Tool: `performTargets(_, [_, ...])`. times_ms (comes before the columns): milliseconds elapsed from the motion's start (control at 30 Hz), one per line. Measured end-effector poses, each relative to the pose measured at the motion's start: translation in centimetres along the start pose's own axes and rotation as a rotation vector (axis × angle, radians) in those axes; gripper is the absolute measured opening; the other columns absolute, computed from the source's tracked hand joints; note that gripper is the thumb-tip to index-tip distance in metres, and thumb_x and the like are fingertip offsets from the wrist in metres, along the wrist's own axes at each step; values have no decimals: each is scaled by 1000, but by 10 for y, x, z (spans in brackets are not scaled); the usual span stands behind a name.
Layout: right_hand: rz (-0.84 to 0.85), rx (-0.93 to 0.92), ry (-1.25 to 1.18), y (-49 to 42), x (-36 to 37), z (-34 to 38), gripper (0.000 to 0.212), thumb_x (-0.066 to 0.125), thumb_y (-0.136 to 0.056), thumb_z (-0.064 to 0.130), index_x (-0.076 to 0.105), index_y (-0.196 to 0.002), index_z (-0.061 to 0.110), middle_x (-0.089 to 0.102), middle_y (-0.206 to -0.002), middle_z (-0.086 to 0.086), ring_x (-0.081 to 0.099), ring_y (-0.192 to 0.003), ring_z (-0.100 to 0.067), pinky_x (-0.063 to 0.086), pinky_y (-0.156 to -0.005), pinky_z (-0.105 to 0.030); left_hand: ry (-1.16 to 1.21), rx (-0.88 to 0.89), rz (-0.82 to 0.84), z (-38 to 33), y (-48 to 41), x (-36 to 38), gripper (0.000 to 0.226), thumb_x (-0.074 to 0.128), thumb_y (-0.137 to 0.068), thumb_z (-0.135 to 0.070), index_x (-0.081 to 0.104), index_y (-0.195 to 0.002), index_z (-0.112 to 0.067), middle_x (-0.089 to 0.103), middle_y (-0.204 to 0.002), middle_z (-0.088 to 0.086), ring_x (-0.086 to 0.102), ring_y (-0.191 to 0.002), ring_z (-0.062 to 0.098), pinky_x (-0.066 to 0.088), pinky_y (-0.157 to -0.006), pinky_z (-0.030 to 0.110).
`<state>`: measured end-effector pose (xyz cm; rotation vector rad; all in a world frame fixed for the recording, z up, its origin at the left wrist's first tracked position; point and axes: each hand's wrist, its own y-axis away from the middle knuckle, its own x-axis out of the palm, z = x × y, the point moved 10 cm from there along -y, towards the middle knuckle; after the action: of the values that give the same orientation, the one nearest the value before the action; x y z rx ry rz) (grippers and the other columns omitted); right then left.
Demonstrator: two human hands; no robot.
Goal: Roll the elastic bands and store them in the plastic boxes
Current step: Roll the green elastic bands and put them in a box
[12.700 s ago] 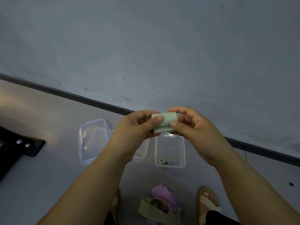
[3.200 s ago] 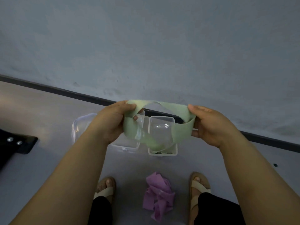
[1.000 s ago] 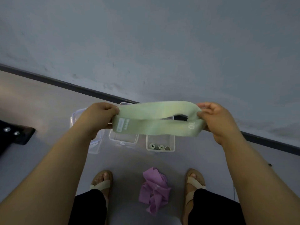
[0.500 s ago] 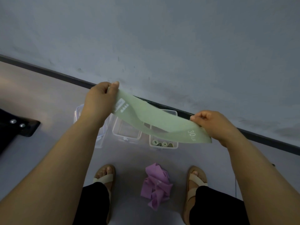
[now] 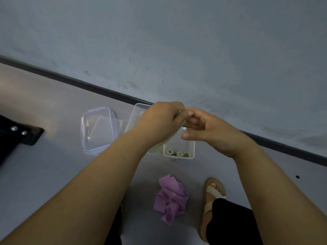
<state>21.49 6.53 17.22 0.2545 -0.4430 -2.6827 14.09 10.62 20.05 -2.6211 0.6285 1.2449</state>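
Green band [image 5: 178, 113] pinched between left hand [image 5: 159, 119] and right hand [image 5: 209, 129], two rolled bands [image 5: 174, 153] in clear box [image 5: 192, 150]

We see left hand [image 5: 159, 119] and right hand [image 5: 208, 128] bare, forearms [image 5: 113, 174] bare to the frame edge | black trousers [image 5: 230, 225] | right foot [image 5: 213, 185] in an open-toed sandal [image 5: 211, 190], tan sole, pale straps, perhaps cloth | left foot hidden from us

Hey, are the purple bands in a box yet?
No, the purple bands lie in a heap on the floor, near the box that holds green rolls.
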Motion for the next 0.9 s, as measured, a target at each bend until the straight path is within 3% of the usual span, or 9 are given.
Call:
performTargets(100, [-106, -13, 80, -6, -4, -4, 37, 71, -72, 36, 62, -108, 31, 69, -106, -4, 62, -106, -12, 45, -99, -30, -5, 8, -39, 1, -1, -11, 20, 49, -94, -33, 52, -79, -21, 43, -57, -9, 40, -54, 5, 31, -51, 24])
performTargets(200, [-236, -40, 84, -8, -12, -2, 12, 65, -84, 24, 68, -95, 18, 69, -89, -12, 64, -85, -12, 49, -84, -26, 48, 11, -105, 3, 0, -19, 25, 56, -90, -37, 56, -75, -18, 47, -57, -7, 42, -52, 8, 31, -50, 19])
performTargets(300, [-293, -56, -52, -8, -20, -3, 9, 64, -85, 21, 69, -83, 14, 71, -78, -5, 67, -76, -18, 54, -74, -33, 347, -91, -168, 16, 2, -26, 31, 60, -82, -48, 63, -77, -18, 60, -68, 1, 52, -60, 7, 40, -59, 16])
performTargets(367, [-320, -46, -188, -8, -26, -4, 11, 61, -87, 20, 69, -85, 13, 72, -79, -4, 68, -74, -18, 56, -71, -30, 641, -196, -126, 26, 5, -20, 35, 56, -82, -53, 66, -80, -19, 66, -78, 4, 60, -72, 13, 50, -71, 30])
performTargets(433, [-346, -30, -283, -8, -31, -7, 12, 59, -88, 19, 69, -87, 12, 73, -82, -5, 68, -75, -18, 57, -72, -32, 869, -290, -70, 33, 6, -12, 28, 53, -91, -40, 68, -83, -18, 70, -83, 7, 64, -81, 20, 54, -79, 39])
performTargets(533, [-342, -26, -298, -8, -31, -5, 13, 56, -90, 19, 68, -88, 13, 74, -83, -3, 69, -78, -16, 58, -73, -31, 1043, -318, -37, 36, 7, -8, 21, 50, -93, -21, 68, -93, -10, 71, -88, 8, 67, -85, 21, 56, -80, 34])
performTargets(700, [-414, -93, -58, -5, -31, 6, 9, 59, -89, 25, 65, -95, 25, 72, -91, 5, 68, -87, -10, 56, -82, -31, 832, -200, -189, 31, 7, -26, 13, 60, -88, -14, 72, -89, -16, 73, -84, 1, 67, -79, 12, 55, -76, 28])
performTargets(800, [-504, -242, -32, 4, -36, 24, 21, 64, -83, 25, 59, -101, 35, 66, -99, 14, 63, -92, 0, 52, -81, -18, 635, -44, -248, 9, 12, -38, 19, 63, -86, -13, 70, -82, -30, 71, -77, -15, 64, -76, -2, 50, -72, 12])
performTargets(900, [-603, -315, -72, 12, -47, 32, 15, 67, -82, 19, 65, -89, 31, 69, -86, 17, 64, -84, 2, 52, -76, -16, 581, 8, -267, 0, 14, -40, 18, 64, -85, -13, 69, -82, -30, 70, -79, -18, 63, -77, -5, 45, -70, 5])
